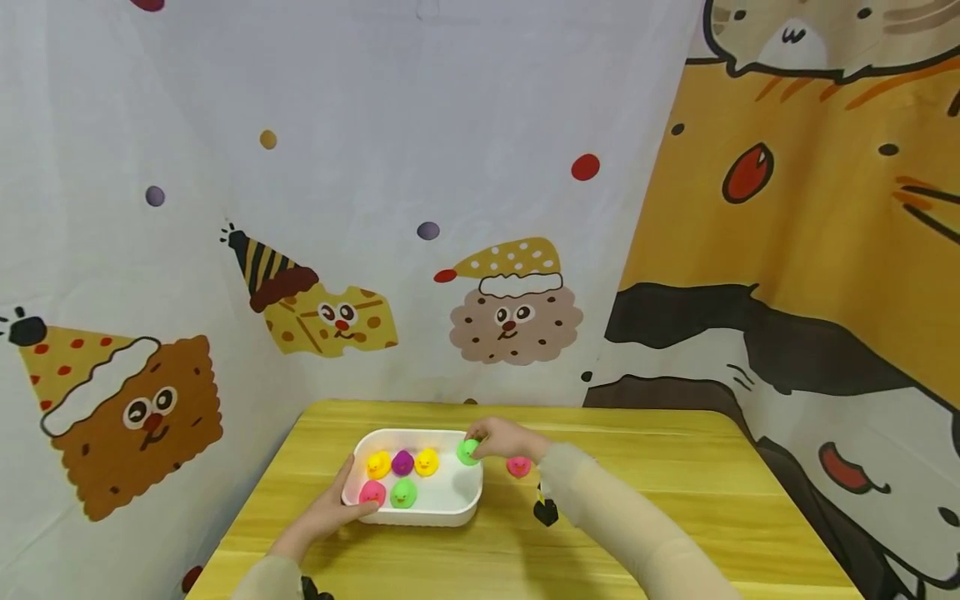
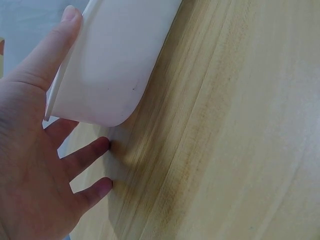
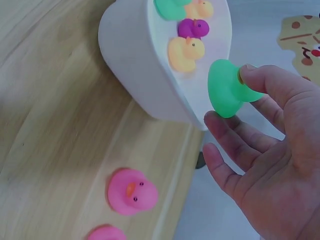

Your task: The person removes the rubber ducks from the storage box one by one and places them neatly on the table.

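A white plastic tub (image 1: pixel 448 493) stands on the table, holding yellow, purple, pink and green rubber ducks. My left hand (image 1: pixel 324 515) holds its left end. In the left wrist view, the thumb lies along the rim and the other fingers are spread at the outer wall. At the tub's far right corner, my right hand (image 1: pixel 504 438) pinches a green rubber duck (image 3: pixel 227 90) between thumb and fingers, above the rim. Under the right forearm, a pink rubber duck (image 1: pixel 518 467) sits on the table, right of the tub.
The yellow wood-grain table (image 1: pixel 660 483) meets a white cloth backdrop (image 1: pixel 360 125) printed with cartoons. In the right wrist view, part of a second pink duck (image 3: pixel 107 233) shows at the bottom edge. A black wrist device (image 1: pixel 546 510) hangs below the right sleeve.
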Demonstrator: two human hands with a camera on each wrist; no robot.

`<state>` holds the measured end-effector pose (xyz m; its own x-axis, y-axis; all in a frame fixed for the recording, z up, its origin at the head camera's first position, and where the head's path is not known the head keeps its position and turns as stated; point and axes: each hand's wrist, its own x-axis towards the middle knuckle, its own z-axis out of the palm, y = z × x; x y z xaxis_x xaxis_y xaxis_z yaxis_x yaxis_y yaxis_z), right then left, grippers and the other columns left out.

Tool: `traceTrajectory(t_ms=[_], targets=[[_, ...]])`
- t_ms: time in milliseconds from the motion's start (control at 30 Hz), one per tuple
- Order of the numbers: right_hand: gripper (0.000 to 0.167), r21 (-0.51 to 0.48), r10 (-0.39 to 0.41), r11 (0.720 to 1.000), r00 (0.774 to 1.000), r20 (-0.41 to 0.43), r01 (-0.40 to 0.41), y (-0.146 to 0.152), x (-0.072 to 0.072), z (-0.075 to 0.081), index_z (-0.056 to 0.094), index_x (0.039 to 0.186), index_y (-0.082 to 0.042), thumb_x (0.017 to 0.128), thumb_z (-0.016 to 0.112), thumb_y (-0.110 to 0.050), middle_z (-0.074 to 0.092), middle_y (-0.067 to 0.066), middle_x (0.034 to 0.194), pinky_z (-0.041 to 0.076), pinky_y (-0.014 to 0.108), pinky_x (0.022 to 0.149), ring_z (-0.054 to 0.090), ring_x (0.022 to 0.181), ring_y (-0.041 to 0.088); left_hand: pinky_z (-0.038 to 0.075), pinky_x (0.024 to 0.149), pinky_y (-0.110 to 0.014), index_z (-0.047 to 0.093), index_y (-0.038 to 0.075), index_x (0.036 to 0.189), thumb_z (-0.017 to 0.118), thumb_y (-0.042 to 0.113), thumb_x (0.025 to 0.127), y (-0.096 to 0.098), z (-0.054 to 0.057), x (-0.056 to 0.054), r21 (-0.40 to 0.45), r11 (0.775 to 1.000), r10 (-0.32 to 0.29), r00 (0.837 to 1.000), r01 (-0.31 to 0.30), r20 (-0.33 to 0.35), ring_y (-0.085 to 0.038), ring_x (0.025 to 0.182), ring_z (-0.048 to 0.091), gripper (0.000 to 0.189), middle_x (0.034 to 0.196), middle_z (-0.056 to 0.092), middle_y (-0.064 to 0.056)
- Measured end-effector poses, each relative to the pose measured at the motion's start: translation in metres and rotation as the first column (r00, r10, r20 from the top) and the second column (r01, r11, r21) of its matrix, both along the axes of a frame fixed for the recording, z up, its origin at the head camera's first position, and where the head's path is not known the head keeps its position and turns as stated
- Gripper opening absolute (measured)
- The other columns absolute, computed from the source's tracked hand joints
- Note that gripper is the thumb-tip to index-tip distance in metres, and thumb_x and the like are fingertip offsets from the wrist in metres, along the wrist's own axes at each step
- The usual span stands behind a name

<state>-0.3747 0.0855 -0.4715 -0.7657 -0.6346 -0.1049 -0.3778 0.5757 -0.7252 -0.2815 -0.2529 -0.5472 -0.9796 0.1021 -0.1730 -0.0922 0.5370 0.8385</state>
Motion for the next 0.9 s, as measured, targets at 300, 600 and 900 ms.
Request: traceTrajectory(t_ms=[300, 600, 900], targets=[[0.026, -0.020, -0.025, 0.999, 1.000, -0.012, 0.025, 0.019, 0.001, 0.007, 0.066, 0.110, -0.002, 0.085, 0.070, -0.006, 0.067, 0.007, 0.106, 0.051, 0.038, 0.086, 0.060, 0.100, 0.025, 0.015, 0.107, -0.069, -0.003, 0.005, 0.155, 0.076, 0.038, 0.084, -0.001, -0.001, 0.000, 0.019, 1.000, -0.006, 1.000, 0.006, 0.004, -0.053, 0.137, 0.017, 0.111, 0.155, 0.006, -0.031], [0.024, -0.022, -0.054, 0.998, 0.997, -0.051, 0.053, 0.044, -0.001, 0.010, 0.066, 0.107, 0.000, 0.084, 0.071, -0.005, 0.067, 0.008, 0.106, 0.050, 0.042, 0.091, 0.060, 0.103, 0.026, 0.016, 0.106, -0.069, -0.004, 0.005, 0.155, 0.075, 0.038, 0.084, -0.001, 0.001, 0.000, 0.005, 1.000, -0.018, 1.000, 0.018, 0.012, -0.055, 0.137, 0.017, 0.111, 0.155, 0.005, -0.033], [0.022, -0.051, -0.044, 0.998, 0.997, -0.063, 0.041, 0.072, -0.002, 0.010, 0.065, 0.106, 0.005, 0.085, 0.067, -0.002, 0.068, 0.010, 0.103, 0.049, 0.043, 0.090, 0.059, 0.102, 0.028, 0.018, 0.105, -0.071, -0.005, 0.006, 0.155, 0.074, 0.042, 0.084, -0.001, 0.000, 0.000, -0.033, 0.999, -0.018, 1.000, 0.019, 0.022, -0.056, 0.135, 0.019, 0.112, 0.154, 0.006, -0.034]])
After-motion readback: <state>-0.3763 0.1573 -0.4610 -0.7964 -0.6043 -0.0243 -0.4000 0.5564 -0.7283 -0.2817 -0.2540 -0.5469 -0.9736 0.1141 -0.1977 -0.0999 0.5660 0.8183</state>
